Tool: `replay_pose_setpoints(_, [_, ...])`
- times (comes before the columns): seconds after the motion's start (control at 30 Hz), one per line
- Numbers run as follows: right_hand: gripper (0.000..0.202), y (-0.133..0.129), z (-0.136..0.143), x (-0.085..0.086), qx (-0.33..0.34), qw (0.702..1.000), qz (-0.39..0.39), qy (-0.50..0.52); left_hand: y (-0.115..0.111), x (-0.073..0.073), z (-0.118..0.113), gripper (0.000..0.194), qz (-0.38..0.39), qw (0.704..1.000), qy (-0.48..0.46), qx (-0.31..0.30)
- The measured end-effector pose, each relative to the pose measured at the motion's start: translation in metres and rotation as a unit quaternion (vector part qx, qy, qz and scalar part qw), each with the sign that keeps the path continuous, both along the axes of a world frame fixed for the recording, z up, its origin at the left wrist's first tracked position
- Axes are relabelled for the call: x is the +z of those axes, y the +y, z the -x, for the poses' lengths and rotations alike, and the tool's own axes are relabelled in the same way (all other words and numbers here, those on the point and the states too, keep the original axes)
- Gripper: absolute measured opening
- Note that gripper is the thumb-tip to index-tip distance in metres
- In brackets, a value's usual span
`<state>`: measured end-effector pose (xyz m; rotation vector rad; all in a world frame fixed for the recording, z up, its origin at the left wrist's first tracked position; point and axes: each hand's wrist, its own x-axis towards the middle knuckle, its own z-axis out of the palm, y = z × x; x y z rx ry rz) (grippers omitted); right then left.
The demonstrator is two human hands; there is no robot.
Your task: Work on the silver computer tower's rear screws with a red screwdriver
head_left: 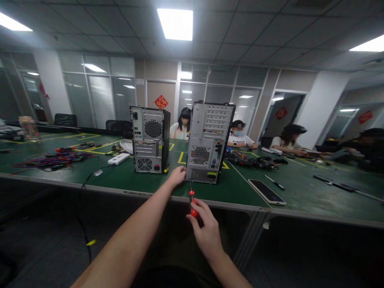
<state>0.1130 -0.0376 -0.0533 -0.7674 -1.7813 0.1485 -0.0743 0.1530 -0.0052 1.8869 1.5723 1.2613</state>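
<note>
Two computer towers stand upright with their back panels facing me. Against the lower left edge of the taller computer tower (196, 124) is my left hand (178, 176), its fingers curled and partly hidden. My right hand (205, 224) grips the handle of a red and black screwdriver (192, 198) between thumb and fingers. The screwdriver's shaft points up and away, its tip at the bottom left corner of that tower's back panel; whether it sits in a screw is too small to tell. The shorter computer tower (139, 156) is left of my left hand.
A phone (267, 192) and a dark thin tool (274, 182) lie to the right on the green table (228, 196). Black cables (255, 160) lie behind them. Leftward are a white power strip (119, 159) and tangled coloured wires (57, 160). Several people sit across the table.
</note>
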Motion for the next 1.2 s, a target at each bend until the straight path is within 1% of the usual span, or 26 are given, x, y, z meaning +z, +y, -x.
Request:
replay_pose_setpoints(0.2, [0.041,-0.0034,0.0017,-0.0001,0.019,0.999,0.0,-0.038,0.0,0.0011,0.0005,0.018,0.002,1.0,0.0,0.001])
replay_pose_setpoints(0.37, [0.04,-0.0045,0.002,0.0024,0.015,1.0,-0.001,-0.012,-0.0014,0.0014,-0.0001,0.018,0.005,1.0,-0.005,-0.003])
replay_pose_setpoints(0.5, [0.033,-0.0059,0.0022,0.003,0.017,1.0,0.003,-0.003,-0.0038,0.0035,-0.0009,0.019,0.012,1.0,-0.005,-0.003])
replay_pose_setpoints(0.57, [0.032,-0.0058,0.0022,0.0016,0.022,1.0,-0.004,-0.017,-0.0048,0.0045,-0.0011,0.019,0.013,1.0,-0.004,-0.002])
replay_pose_setpoints(0.73, [0.04,-0.003,0.0009,-0.0013,0.013,0.997,-0.039,-0.067,-0.0052,0.0049,-0.0014,0.018,0.007,1.0,0.0,0.003])
replay_pose_setpoints(0.83, [0.041,-0.0022,0.0005,-0.0005,0.01,0.996,-0.048,-0.072,-0.0039,0.0034,-0.001,0.019,0.006,1.0,0.0,0.003])
replay_pose_setpoints(0.9, [0.038,-0.0025,0.0009,0.0002,0.012,0.997,-0.041,-0.058,-0.0031,0.0027,-0.0006,0.02,0.009,1.0,-0.003,-0.002])
replay_pose_setpoints(1.07, [0.02,-0.004,0.0026,0.002,-0.006,1.0,0.008,0.005,-0.0036,0.0033,-0.0007,0.019,0.01,1.0,-0.003,-0.001])
replay_pose_setpoints(1.13, [0.019,-0.0043,0.0026,0.0027,-0.005,1.0,0.011,0.006,-0.0043,0.0038,-0.001,0.019,0.009,1.0,-0.005,-0.002])
replay_pose_setpoints(1.2, [0.023,-0.0045,0.0022,0.0028,0.001,1.0,-0.003,-0.005,-0.0046,0.0038,-0.0012,0.019,0.007,1.0,-0.008,-0.005])
